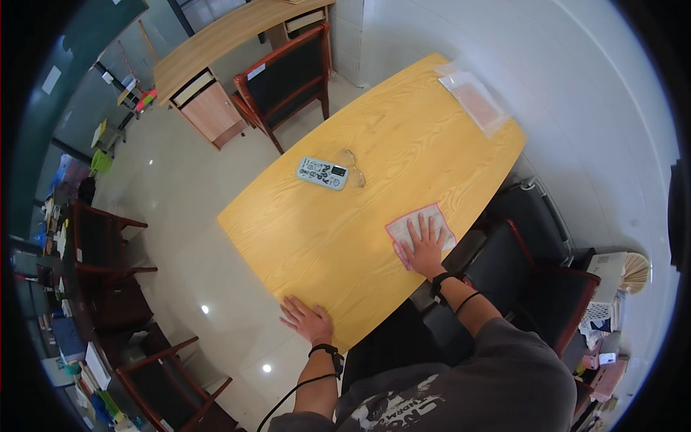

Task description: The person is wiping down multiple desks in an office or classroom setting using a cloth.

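Under my right hand [425,245], which lies flat with its fingers spread, is a white cloth with a pink edge [402,229] on the yellow wooden table [324,237]. My left hand [306,319] rests at the table's near left corner, fingers apart, holding nothing. Farther up the tabletop lie a light blue phone case with black drawings [322,173], apparently on a phone, and a pair of thin-framed glasses [357,176] touching or close beside it. A clear plastic sheet or folder with papers [475,101] lies at the far right end of the table.
A wooden chair with a black back [286,75] stands beyond the table, before a wooden desk [216,40]. Black chairs [502,259] line the near right side, by a white plastic basket [602,286]. More dark chairs [97,237] stand at the left, and a green bin [101,161] is farther off.
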`<state>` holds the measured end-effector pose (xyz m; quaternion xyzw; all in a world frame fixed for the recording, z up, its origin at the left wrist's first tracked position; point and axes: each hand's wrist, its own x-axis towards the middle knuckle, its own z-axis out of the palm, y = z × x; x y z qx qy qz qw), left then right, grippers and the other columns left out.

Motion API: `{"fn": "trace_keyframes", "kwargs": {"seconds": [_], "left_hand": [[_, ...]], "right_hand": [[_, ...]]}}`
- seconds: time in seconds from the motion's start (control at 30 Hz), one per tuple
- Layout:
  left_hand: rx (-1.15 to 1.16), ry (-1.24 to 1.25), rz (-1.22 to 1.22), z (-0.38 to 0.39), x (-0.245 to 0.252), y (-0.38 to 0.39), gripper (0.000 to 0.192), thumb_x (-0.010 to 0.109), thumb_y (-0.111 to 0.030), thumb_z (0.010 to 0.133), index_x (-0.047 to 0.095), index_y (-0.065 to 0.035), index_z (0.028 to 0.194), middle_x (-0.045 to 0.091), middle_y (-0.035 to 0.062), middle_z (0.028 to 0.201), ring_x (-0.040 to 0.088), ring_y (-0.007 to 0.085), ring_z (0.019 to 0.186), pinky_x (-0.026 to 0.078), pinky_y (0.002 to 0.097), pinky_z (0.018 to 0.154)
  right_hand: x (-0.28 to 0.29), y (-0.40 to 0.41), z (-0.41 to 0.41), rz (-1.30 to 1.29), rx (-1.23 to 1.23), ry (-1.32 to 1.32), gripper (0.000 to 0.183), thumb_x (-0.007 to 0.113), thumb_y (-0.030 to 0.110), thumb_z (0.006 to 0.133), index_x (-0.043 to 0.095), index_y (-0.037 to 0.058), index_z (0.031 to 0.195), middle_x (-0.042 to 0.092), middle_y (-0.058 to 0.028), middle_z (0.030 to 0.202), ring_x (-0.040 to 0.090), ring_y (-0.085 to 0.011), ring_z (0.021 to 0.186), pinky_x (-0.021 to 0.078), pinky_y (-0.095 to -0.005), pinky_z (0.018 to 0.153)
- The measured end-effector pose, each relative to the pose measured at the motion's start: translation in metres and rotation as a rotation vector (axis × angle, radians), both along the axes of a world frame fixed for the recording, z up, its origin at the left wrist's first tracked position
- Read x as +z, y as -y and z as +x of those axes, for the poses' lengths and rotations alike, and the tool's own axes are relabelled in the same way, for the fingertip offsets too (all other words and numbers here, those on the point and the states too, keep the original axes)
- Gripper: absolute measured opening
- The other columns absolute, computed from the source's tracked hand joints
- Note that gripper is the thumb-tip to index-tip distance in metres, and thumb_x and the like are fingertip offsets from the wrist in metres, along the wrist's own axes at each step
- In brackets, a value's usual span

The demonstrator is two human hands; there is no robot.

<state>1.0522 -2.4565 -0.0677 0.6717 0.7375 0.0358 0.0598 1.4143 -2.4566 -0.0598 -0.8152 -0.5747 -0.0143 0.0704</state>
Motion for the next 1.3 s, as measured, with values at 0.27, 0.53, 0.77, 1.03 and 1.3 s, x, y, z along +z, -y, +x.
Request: {"fn": "trace_keyframes", "kwargs": {"seconds": [0.27,0.53,0.77,1.03,1.3], "left_hand": [[-0.638,-0.076,0.208,0.035,0.015,-0.116,0.060,0.056,-0.039,0.097,0.043,-0.0165,0.151,0.037,0.0229,0.153,0.023,0.0396,0.149,0.016,0.0654,0.119],[-0.931,-0.127,0.164,0.129,0.048,-0.315,0.086,0.072,-0.051,0.084,0.035,-0.0166,0.154,0.037,0.0186,0.153,0.032,0.0383,0.144,0.026,0.0541,0.120],[-1.137,-0.132,-0.141,0.188,0.073,-0.370,0.107,0.084,-0.058,0.064,0.039,-0.0155,0.150,0.040,0.0134,0.149,0.032,0.0318,0.144,0.027,0.0459,0.121],[-0.977,-0.165,-0.179,0.185,0.060,-0.368,0.098,0.087,-0.060,0.058,0.050,-0.0097,0.134,0.052,0.0132,0.131,0.047,0.0333,0.128,0.037,0.0453,0.108],[-0.751,-0.067,-0.130,0.161,0.053,-0.310,0.089,0.084,-0.063,0.063,0.055,-0.0076,0.126,0.053,0.0136,0.123,0.048,0.0341,0.118,0.037,0.0461,0.103]], "right_hand": [[0.017,-0.007,0.034,0.043,0.094,-0.101,0.064,0.055,0.056,0.096,0.046,0.0260,0.151,0.029,-0.0103,0.164,0.024,-0.0385,0.150,0.0138,-0.0683,0.116],[0.022,-0.052,0.087,0.107,0.118,-0.174,0.065,0.060,0.054,0.090,0.051,0.0236,0.147,0.035,-0.0095,0.161,0.027,-0.0383,0.149,0.0146,-0.0662,0.117],[0.019,-0.132,0.157,0.059,0.068,-0.169,0.067,0.058,0.053,0.091,0.048,0.0228,0.150,0.034,-0.0106,0.161,0.025,-0.0387,0.149,0.0118,-0.0658,0.118],[0.013,-0.207,0.201,0.115,-0.081,-0.118,0.068,0.056,0.053,0.093,0.044,0.0213,0.152,0.031,-0.0115,0.163,0.024,-0.0402,0.150,0.0107,-0.0669,0.117],[0.008,-0.207,0.201,0.121,-0.086,-0.095,0.068,0.055,0.053,0.094,0.042,0.0217,0.153,0.030,-0.0100,0.164,0.024,-0.0390,0.150,0.0112,-0.0664,0.117]]}}
